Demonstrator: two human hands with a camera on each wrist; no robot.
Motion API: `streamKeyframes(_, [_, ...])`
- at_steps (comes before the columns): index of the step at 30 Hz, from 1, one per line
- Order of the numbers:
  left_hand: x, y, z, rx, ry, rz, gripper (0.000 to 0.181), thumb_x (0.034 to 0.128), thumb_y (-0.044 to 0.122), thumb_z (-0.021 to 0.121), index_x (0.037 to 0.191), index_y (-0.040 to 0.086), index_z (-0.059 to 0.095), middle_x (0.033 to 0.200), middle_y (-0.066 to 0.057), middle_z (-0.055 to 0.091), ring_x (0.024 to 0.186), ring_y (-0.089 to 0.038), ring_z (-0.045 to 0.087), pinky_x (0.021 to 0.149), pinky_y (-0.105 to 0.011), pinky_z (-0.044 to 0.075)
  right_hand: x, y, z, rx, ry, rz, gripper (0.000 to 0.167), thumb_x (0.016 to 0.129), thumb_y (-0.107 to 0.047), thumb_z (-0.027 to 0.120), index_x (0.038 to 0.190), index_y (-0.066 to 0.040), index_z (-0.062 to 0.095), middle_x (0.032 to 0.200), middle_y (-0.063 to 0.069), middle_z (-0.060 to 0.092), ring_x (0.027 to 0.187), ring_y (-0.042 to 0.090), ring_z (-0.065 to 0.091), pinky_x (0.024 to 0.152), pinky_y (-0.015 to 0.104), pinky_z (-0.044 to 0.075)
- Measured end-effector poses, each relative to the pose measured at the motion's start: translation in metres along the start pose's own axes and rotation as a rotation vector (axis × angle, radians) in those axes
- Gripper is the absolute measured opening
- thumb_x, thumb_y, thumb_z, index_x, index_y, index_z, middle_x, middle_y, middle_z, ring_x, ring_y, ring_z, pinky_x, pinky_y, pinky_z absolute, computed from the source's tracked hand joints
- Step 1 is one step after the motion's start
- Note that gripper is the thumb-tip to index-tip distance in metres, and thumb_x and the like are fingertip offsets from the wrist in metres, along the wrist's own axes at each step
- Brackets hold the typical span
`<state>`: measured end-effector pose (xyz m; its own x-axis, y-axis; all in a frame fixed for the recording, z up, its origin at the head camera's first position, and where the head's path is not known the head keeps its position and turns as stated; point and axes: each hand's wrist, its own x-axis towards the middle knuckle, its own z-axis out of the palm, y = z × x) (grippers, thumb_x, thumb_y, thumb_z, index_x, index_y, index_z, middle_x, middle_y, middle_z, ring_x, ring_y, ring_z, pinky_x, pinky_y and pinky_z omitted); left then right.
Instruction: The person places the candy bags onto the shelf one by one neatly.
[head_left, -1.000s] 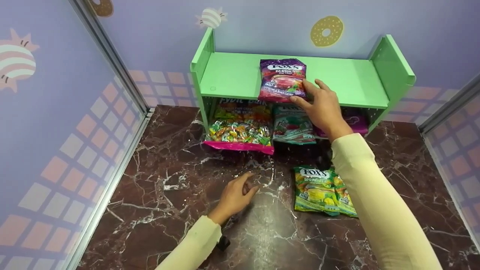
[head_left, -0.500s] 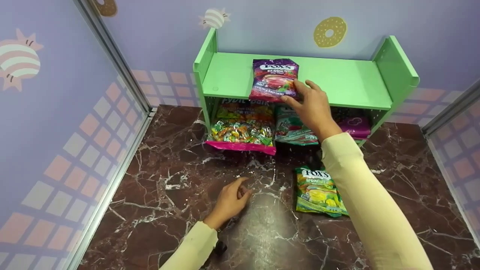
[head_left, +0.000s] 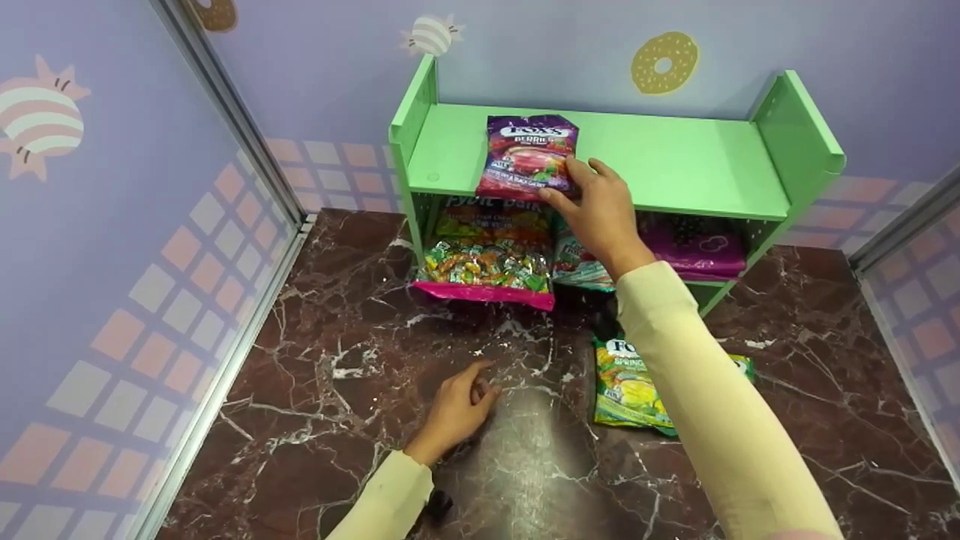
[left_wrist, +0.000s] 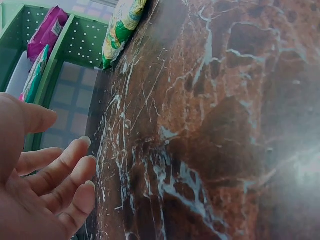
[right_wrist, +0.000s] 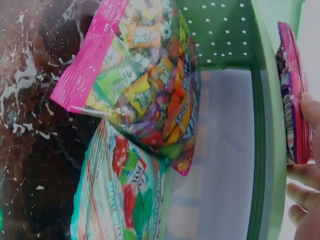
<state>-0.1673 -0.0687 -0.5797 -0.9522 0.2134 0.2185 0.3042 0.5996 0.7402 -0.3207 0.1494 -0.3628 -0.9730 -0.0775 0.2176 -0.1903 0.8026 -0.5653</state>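
Observation:
At its lower right edge, my right hand pinches a purple-red Fox's Berries candy bag between thumb and fingers. The bag lies over the top board of a green shelf, left of its middle. In the right wrist view the same candy bag appears edge-on beside the shelf's rim, and only part of the hand shows. My left hand holds nothing; its fingers are loosely bent just over the dark marble surface. The left wrist view shows that hand with a bare palm.
Below the top board sit a large pink-edged candy bag, a teal Fox's bag and a purple pack. Green-yellow Fox's bags lie on the marble surface, partly behind my right sleeve. Patterned walls enclose the area.
My right hand has moved the Berries bag leftward along the top board, uncovering more of the purple pack. My left hand has shifted slightly left and down.

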Motion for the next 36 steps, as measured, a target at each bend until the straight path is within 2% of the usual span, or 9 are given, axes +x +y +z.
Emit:
streamKeyframes(10, [-0.008, -0.001, -0.002, -0.014, -0.005, -0.022, 0.035, 0.0882, 0.013, 0.069, 0.121, 0.003, 0.063, 0.076, 0.002, 0.066, 0.058, -0.001, 0.05, 0.057, -0.019, 0.044, 0.003, -0.016, 0.011, -0.006, -0.009, -0.013, 0.068, 0.093, -0.051, 0.055, 0.15, -0.018, 0.038, 0.15, 0.011, 0.045, 0.147, 0.027, 0.027, 0.119, 0.045, 0.024])
streamKeyframes(21, [-0.013, 0.002, -0.004, -0.048, -0.05, -0.09, 0.038, 0.0905, 0.019, 0.067, 0.126, 0.006, 0.061, 0.077, 0.005, 0.066, 0.056, 0.001, 0.05, 0.057, -0.018, 0.044, 0.008, -0.032, 0.016, -0.064, -0.022, -0.041, 0.065, 0.094, -0.05, 0.054, 0.148, -0.016, 0.041, 0.145, 0.01, 0.05, 0.147, 0.028, 0.028, 0.12, 0.045, 0.022])
streamKeyframes(29, [-0.018, 0.001, -0.005, -0.023, -0.04, -0.077, 0.037, 0.0903, 0.019, 0.067, 0.125, 0.007, 0.061, 0.077, 0.005, 0.066, 0.057, 0.002, 0.049, 0.057, -0.019, 0.044, 0.013, -0.04, 0.022, -0.065, -0.046, -0.02, 0.068, 0.094, -0.051, 0.053, 0.15, -0.017, 0.037, 0.149, 0.009, 0.046, 0.148, 0.027, 0.026, 0.12, 0.045, 0.021])
streamKeyframes(36, [-0.019, -0.001, -0.005, -0.012, -0.046, -0.096, 0.037, 0.0907, 0.02, 0.066, 0.125, 0.008, 0.061, 0.079, 0.006, 0.067, 0.06, 0.002, 0.051, 0.058, -0.018, 0.044, 0.016, -0.046, 0.024, -0.086, -0.063, -0.03, 0.069, 0.095, -0.051, 0.052, 0.152, -0.016, 0.034, 0.152, 0.008, 0.042, 0.148, 0.028, 0.024, 0.121, 0.045, 0.02])
